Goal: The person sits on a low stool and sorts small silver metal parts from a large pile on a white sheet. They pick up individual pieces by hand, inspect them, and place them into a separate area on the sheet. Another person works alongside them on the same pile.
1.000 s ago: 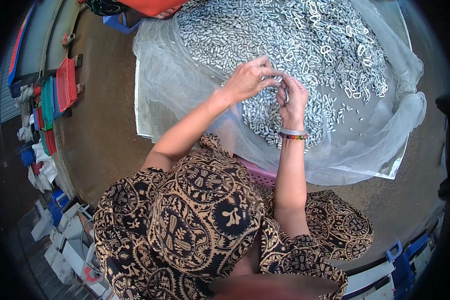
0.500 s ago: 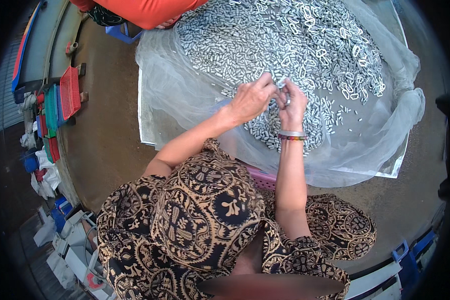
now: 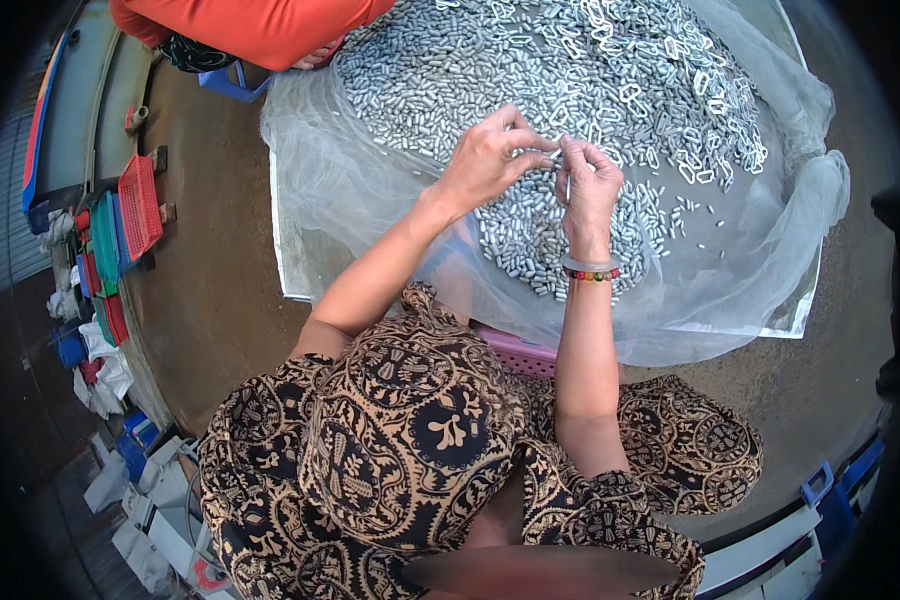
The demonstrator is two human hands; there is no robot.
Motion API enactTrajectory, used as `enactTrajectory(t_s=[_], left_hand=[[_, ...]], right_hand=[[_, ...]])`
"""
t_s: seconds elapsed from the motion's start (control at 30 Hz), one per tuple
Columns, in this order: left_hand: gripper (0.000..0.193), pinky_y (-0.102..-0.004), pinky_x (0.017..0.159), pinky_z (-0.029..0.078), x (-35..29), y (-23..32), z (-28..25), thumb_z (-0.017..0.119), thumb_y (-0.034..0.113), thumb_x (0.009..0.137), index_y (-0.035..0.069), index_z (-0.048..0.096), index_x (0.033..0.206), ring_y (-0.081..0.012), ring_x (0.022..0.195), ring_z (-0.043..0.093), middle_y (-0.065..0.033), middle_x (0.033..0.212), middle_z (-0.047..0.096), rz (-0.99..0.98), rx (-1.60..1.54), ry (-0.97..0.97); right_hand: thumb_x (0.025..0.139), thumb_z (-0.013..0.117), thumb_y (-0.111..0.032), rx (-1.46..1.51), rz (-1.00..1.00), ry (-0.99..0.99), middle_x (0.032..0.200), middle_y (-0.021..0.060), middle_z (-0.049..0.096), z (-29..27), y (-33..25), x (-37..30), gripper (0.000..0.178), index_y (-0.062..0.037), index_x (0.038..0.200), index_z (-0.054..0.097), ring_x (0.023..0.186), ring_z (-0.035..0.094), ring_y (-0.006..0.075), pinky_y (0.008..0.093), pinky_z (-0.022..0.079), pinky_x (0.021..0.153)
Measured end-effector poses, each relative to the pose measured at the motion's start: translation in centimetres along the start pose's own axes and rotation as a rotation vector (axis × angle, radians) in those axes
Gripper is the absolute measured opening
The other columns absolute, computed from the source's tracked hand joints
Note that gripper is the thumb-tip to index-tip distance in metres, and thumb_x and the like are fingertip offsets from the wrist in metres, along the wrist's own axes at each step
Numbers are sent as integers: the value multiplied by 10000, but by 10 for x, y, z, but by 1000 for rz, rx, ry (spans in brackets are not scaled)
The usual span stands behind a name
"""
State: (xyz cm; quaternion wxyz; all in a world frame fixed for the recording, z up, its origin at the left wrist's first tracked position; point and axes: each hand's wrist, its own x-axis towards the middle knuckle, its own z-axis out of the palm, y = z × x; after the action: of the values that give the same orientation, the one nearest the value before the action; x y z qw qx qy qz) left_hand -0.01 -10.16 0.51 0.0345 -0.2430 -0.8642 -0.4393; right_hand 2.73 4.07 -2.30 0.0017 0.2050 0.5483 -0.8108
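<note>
Over a broad heap of small silver metal barrel-shaped pieces, my two hands meet at the fingertips. My left hand comes in from the left, thumb and index finger drawn together in a pinch; what they hold, if anything, is too small to make out. My right hand is closed, its thumb and fingers gripping a small silver metal piece mostly hidden by the fingers. Below the hands lies a nearer pile of the same barrel-shaped pieces. Open silver metal links are spread at the heap's far right.
Pale netting lies under and around the heap, bunched at the right. A person in an orange sleeve sits at the far left by a blue stool. A pink basket stands before me; a red crate is at left.
My left hand has lifted slightly away and its fingers have straightened. The right hand has turned a little, fingertips still together. The view has shifted slightly.
</note>
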Motion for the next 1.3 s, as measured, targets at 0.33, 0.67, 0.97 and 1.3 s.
enactTrajectory(t_s=[0.33, 0.67, 0.97, 1.3], left_hand=[[125, -288, 597, 447, -12, 10, 3, 743, 103, 689, 36, 673, 769, -183, 656, 566, -64, 713, 548, -11, 236, 6], [26, -331, 630, 458, -18, 13, 4, 670, 59, 739, 42, 650, 739, -218, 707, 555, -83, 759, 557, -34, 70, 275], [219, -253, 637, 402, -2, -21, -33, 731, 79, 700, 83, 711, 919, -107, 695, 473, -2, 740, 532, -169, -210, 12], [184, -387, 691, 445, -18, -13, -22, 672, 217, 779, 39, 627, 775, -280, 762, 558, -108, 815, 523, -242, 15, -48]], right_hand=[[858, 611, -131, 176, 167, -115, 582, -26, 517, 5, 12, 1, 138, -7, 811, 649, 435, 402, 23, 179, 244, 354], [813, 649, -104, 141, 130, 62, 587, -18, 546, 24, 4, -6, 104, -3, 829, 670, 433, 381, 16, 196, 272, 394], [835, 640, -134, 23, 90, -12, 565, -55, 480, 24, 14, -14, 116, -28, 799, 669, 429, 386, 27, 192, 260, 387], [844, 606, -151, -293, -37, -226, 549, -57, 473, 18, 20, -3, 160, -36, 737, 636, 484, 397, 28, 211, 264, 415]])
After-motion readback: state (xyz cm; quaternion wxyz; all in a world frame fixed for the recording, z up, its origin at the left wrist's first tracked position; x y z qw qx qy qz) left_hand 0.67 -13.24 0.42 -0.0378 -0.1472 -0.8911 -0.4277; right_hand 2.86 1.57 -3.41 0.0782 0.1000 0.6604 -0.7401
